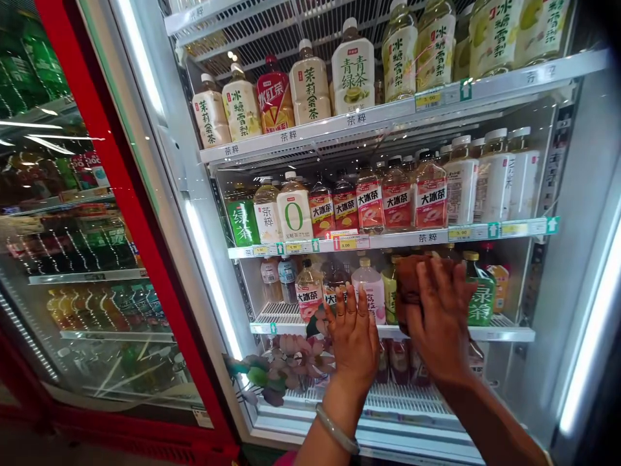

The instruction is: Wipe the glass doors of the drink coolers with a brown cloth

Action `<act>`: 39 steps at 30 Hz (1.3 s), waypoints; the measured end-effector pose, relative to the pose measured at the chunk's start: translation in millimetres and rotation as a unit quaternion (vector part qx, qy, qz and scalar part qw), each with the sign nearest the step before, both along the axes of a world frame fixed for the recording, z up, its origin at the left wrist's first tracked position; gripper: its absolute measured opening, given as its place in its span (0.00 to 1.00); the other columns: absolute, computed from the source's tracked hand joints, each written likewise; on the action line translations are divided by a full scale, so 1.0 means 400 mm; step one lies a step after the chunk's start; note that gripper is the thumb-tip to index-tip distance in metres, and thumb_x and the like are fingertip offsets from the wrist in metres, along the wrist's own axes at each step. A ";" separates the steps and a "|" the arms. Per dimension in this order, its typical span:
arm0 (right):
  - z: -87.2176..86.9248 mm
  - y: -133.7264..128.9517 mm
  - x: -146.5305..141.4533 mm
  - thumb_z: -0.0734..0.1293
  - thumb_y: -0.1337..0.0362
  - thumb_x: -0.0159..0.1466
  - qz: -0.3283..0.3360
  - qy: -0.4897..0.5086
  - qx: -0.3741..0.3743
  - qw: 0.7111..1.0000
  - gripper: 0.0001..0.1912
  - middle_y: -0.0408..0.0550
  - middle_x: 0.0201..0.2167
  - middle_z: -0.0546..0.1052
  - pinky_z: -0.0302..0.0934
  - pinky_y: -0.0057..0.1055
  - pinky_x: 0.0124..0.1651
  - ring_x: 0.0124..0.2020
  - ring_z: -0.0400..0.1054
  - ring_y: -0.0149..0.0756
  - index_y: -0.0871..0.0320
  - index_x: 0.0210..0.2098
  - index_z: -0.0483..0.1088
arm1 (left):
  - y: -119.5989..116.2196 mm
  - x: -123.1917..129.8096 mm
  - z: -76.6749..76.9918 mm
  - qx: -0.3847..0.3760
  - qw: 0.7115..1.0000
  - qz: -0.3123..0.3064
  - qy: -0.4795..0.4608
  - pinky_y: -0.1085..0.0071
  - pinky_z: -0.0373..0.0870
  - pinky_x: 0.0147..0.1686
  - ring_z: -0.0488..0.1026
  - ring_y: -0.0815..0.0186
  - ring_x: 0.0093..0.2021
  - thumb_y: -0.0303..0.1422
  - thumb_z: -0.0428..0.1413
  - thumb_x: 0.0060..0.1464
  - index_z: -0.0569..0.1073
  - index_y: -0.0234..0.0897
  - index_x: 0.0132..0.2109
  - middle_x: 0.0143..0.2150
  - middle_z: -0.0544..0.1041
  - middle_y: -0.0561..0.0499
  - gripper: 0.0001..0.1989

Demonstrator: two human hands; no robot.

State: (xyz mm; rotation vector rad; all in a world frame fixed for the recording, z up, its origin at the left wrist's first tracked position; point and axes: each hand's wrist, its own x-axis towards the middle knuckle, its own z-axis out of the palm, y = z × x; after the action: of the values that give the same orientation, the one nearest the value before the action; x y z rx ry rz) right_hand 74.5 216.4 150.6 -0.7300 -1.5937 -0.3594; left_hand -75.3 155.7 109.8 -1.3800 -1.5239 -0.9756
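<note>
A glass door (388, 145) stands in front of me, closing off a lit drinks fridge. My left hand (352, 343) lies flat against the glass with its fingers spread, a pale bangle (336, 430) around that wrist. Higher and to the right, my right hand (439, 317) presses a folded brown cloth (410, 278) to the pane. Part of the cloth is hidden under the palm and fingers. Behind the hands, bottles of red-labelled tea (309, 291), a pink-white bottle (369, 285) and a green bottle (480, 291) stand on a shelf.
Shelves of bottled drinks (354, 68) rise behind the glass, with price tags along their edges. Pink and green leaf shapes (286, 366) show at the door's lower left. A red-framed fridge (160, 272) stands to the left, and a bright light strip (594, 323) runs down the right.
</note>
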 end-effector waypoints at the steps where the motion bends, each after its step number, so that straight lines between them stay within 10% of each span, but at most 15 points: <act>1: -0.005 -0.008 -0.021 0.65 0.66 0.70 0.000 -0.005 0.012 1.000 0.44 0.47 0.78 0.52 0.36 0.69 0.77 0.80 0.34 0.52 0.44 0.78 0.40 | 0.000 0.003 -0.002 0.000 1.000 -0.001 -0.004 0.48 0.29 0.78 0.39 0.57 0.80 0.24 0.52 0.65 0.45 0.40 0.79 0.78 0.51 0.42 0.41; 9: -0.255 -0.006 0.022 0.67 0.66 0.69 -0.045 -0.064 0.022 0.997 0.42 0.47 0.75 0.59 0.40 0.65 0.78 0.78 0.46 0.56 0.45 0.77 0.47 | 0.002 0.006 -0.044 -0.002 1.000 -0.003 0.009 0.51 0.25 0.78 0.33 0.58 0.81 0.23 0.51 0.65 0.44 0.39 0.79 0.79 0.48 0.44 0.41; 17: -0.112 0.031 0.024 0.64 0.64 0.71 -0.032 0.028 -0.015 0.999 0.41 0.47 0.79 0.48 0.36 0.74 0.75 0.80 0.34 0.60 0.43 0.78 0.42 | 0.059 0.060 -0.118 0.033 0.999 0.009 0.013 0.46 0.24 0.77 0.34 0.58 0.81 0.28 0.53 0.66 0.48 0.38 0.78 0.77 0.59 0.45 0.38; 24: -0.250 0.004 0.067 0.64 0.66 0.71 -0.056 -0.084 0.020 0.995 0.42 0.45 0.78 0.49 0.37 0.70 0.77 0.80 0.38 0.54 0.45 0.78 0.42 | 0.053 0.082 -0.107 0.027 0.999 0.025 0.011 0.41 0.26 0.77 0.36 0.56 0.81 0.26 0.52 0.66 0.45 0.37 0.78 0.76 0.59 0.41 0.39; 32: -0.138 0.011 0.045 0.66 0.67 0.69 -0.062 0.023 -0.001 0.998 0.43 0.52 0.78 0.52 0.43 0.75 0.73 0.79 0.37 0.61 0.47 0.78 0.43 | 0.094 0.116 -0.140 0.011 0.998 0.048 -0.024 0.33 0.29 0.74 0.49 0.46 0.78 0.27 0.54 0.66 0.42 0.35 0.78 0.74 0.61 0.33 0.41; 39: -0.294 -0.003 0.120 0.68 0.66 0.70 -0.047 -0.087 0.001 0.995 0.42 0.45 0.76 0.57 0.35 0.63 0.79 0.80 0.39 0.48 0.44 0.77 0.46 | 0.076 0.124 -0.146 -0.050 0.997 0.054 -0.007 0.30 0.38 0.73 0.65 0.44 0.72 0.32 0.58 0.65 0.59 0.41 0.75 0.70 0.70 0.35 0.34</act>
State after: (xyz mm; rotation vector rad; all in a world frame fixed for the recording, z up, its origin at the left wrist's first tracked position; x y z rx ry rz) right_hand 122.5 215.4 33.0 -0.7917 -1.7253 -0.5059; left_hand -25.6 186.1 51.6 -1.3480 -1.6593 -0.8550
